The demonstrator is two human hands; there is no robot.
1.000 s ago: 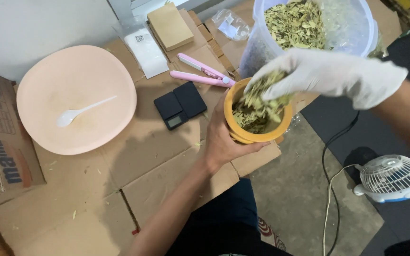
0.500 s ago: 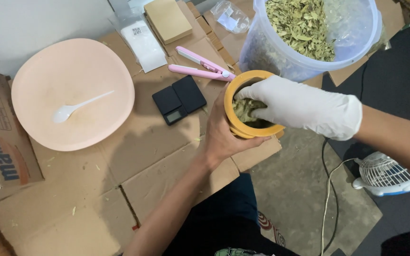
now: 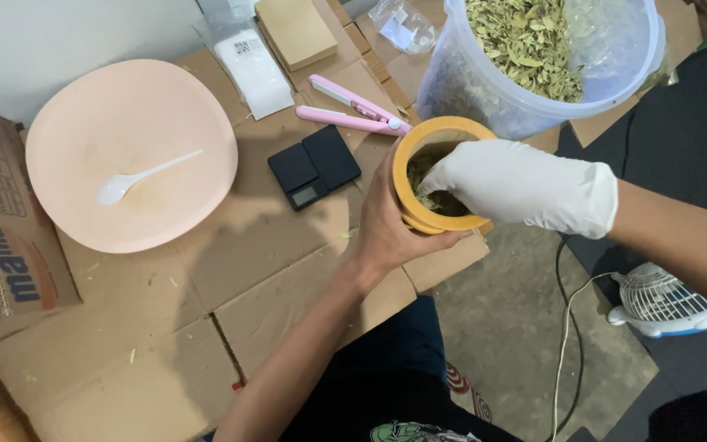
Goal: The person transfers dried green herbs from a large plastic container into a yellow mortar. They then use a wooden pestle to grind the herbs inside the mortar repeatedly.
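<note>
My bare left hand (image 3: 390,229) is wrapped around a yellow round cup (image 3: 419,139), holding it above the cardboard. My right hand (image 3: 525,192), in a white glove, has its fingers pushed down inside the cup onto dried green leaves (image 3: 429,176). Whether the fingers pinch any leaves is hidden. Just beyond the cup stands a large translucent bucket (image 3: 615,78) filled with the same dried leaves (image 3: 525,41).
A pink bowl (image 3: 83,196) with a white spoon (image 3: 145,176) sits at left. A small black scale (image 3: 314,166), a pink flat tool (image 3: 349,110), a white packet (image 3: 251,65) and a printed box (image 3: 2,237) lie on flattened cardboard (image 3: 157,327). A small fan (image 3: 664,303) stands right.
My gloved right hand carried a handful of leaves over the cup, then went down into it. The loose leaves above the rim are now inside.
</note>
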